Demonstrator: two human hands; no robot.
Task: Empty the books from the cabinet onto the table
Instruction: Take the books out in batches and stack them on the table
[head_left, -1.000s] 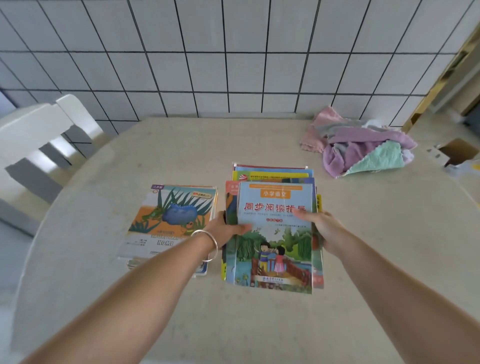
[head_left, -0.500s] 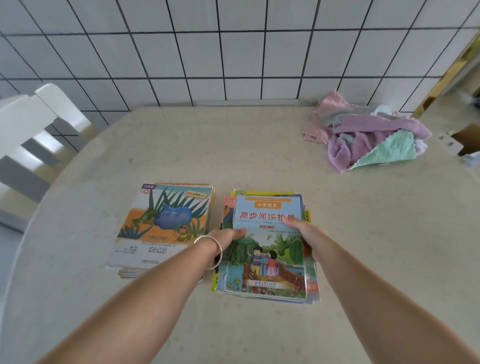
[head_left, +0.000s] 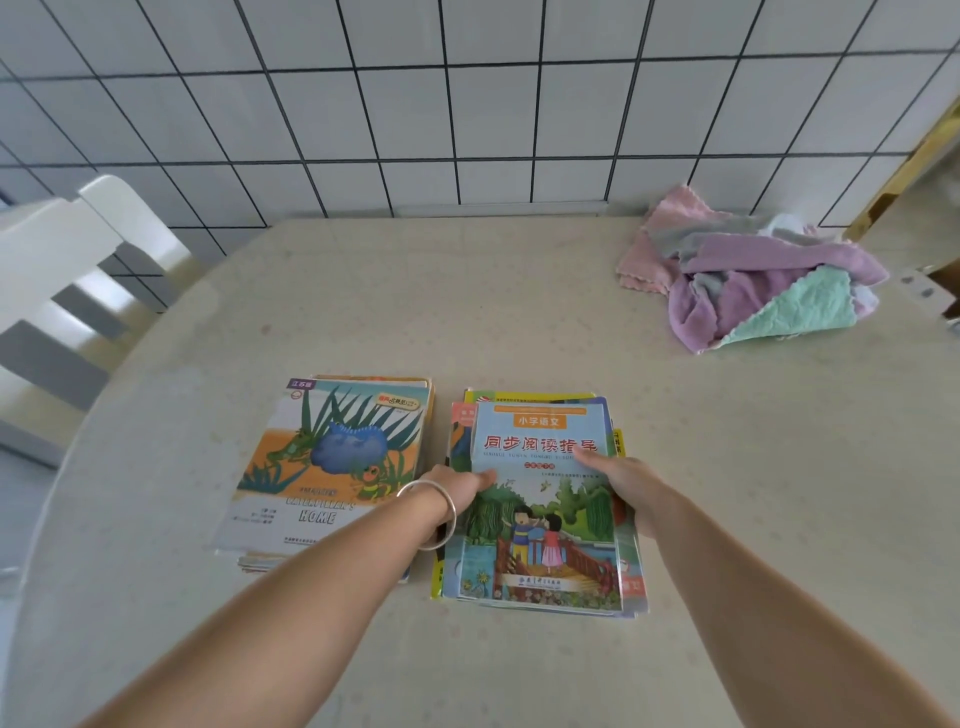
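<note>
Soft, even daylight is filling the scene, casting only faint shadows on the beige speckled round table (head_left: 363, 312); wide-angle distortion is bending the white tiled wall (head_left: 467, 104).

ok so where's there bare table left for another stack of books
Bare table runs between the wall and both stacks, and right of the right stack below the heap of cloths. Crowded: the caterpillar stack and right stack leave only a narrow strip between, where the left hand sits; the right hand grips the other side.
</note>
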